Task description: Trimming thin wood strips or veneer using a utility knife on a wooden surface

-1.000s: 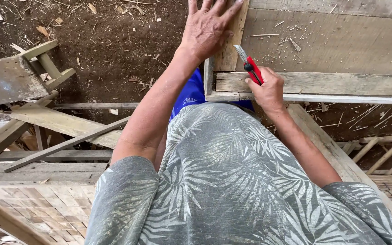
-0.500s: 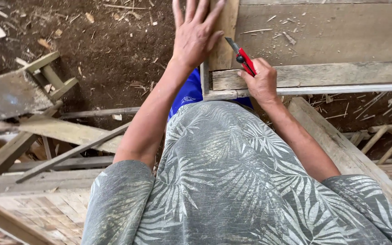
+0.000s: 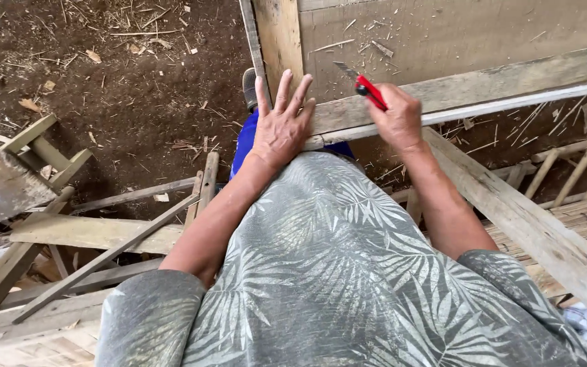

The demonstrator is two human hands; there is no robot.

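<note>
Head view, looking down over a grey leaf-print shirt (image 3: 348, 272) at both hands.

Right hand (image 3: 397, 119): clenched around a red utility knife (image 3: 369, 91). The knife's grey blade points up and to the left, its tip over the broad wooden board (image 3: 456, 34). The hand sits on top of the horizontal wooden rail (image 3: 497, 92) that runs from the centre out to the right edge.

Left hand (image 3: 281, 126): released, holding nothing, fingers spread and pointing upward. It lies flat at the corner where the rail meets the upright plank (image 3: 280, 34); fingertips touch the lower end of that plank. The two hands are near each other, not touching.

Board surface: scattered with thin wood shavings near the knife tip.

Below the left hand: blue cloth (image 3: 244, 146) and a dark shoe (image 3: 249, 87) show against bare brown soil (image 3: 123, 75) littered with splinters.

Left side: a small weathered wooden stool (image 3: 15, 173) and several loose grey slats (image 3: 103, 234), lying crossed. Right side: a slanted wooden beam (image 3: 531, 228) runs down toward the lower right corner; bamboo poles (image 3: 579, 166) lie beyond it.
</note>
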